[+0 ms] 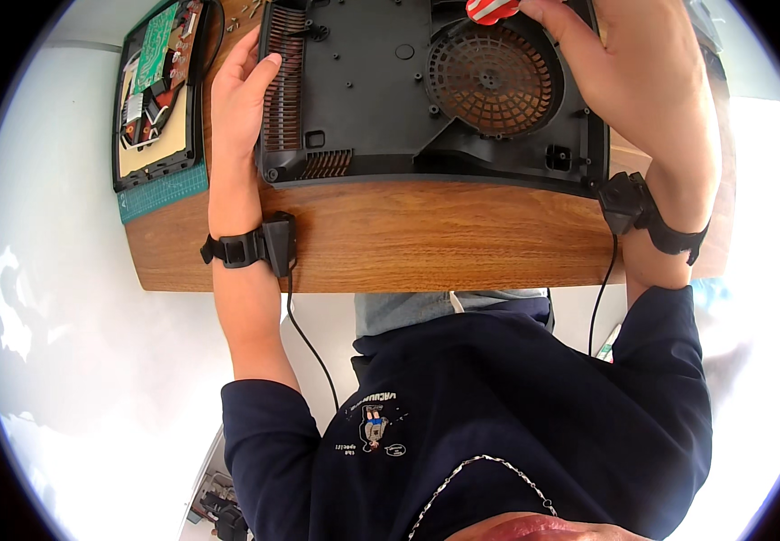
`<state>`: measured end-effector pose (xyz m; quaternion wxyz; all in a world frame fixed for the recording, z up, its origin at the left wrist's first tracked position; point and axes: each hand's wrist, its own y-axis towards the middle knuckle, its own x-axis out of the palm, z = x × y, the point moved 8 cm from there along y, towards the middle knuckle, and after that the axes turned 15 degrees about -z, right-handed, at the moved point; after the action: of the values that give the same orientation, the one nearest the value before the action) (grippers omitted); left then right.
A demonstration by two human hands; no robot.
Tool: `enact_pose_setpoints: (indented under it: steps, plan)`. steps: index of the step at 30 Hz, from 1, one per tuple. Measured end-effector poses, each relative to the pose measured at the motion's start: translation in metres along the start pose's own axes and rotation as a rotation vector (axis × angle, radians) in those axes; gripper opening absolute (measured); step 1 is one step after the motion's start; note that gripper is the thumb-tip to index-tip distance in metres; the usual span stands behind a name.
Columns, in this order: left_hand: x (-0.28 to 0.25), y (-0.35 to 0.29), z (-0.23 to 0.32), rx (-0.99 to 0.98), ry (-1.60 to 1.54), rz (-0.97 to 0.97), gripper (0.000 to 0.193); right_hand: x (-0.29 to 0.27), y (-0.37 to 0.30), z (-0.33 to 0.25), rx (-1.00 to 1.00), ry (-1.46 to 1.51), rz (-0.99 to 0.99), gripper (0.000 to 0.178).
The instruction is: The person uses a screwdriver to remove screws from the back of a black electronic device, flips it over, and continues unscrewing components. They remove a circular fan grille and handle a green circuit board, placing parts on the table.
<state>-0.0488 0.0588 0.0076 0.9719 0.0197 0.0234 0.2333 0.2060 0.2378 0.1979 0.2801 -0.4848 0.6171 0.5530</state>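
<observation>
In the head view, a black plastic housing [372, 108] is set at the upper middle of the frame on a wooden tabletop [435, 239], its far side cut off by the upper edge. Its left rim is pinched by the left hand [241, 108], the thumb laid on a slatted vent [284, 108] and the other fingers partly hidden beyond the rim. At the upper right, a red-and-white handle [493, 8] is held by the right hand [629, 77], the thumb pressed to it; its fingers and most of the handle are cut off, so the full grip cannot be told. Part of a round grille [494, 81] is shown below the handle. At the upper left, a second housing [197, 135] with a green circuit board [148, 63] is cropped at the top, and a green mat [165, 195] is partly covered by it. Dark items [220, 516] at the lower left are hard to make out. On the navy shirt [498, 388], a small figure is printed with white lettering, seen upside down and only partly legible.
</observation>
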Motion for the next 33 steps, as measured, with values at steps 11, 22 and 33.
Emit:
enact_pose_setpoints:
  steps: [11,22,33]
  plan:
    - [-0.002,0.0,-0.002,0.002,0.007,0.009,0.046,0.002,0.003,-0.006,-0.101,0.066,0.018,0.037]
    - [-0.002,-0.001,-0.003,-0.003,-0.009,0.006,0.046,-0.016,0.005,0.002,0.201,0.157,0.035,0.038]
    - [-0.002,0.0,-0.002,0.01,-0.005,-0.002,0.046,-0.004,0.0,0.002,-0.022,0.064,0.11,0.037]
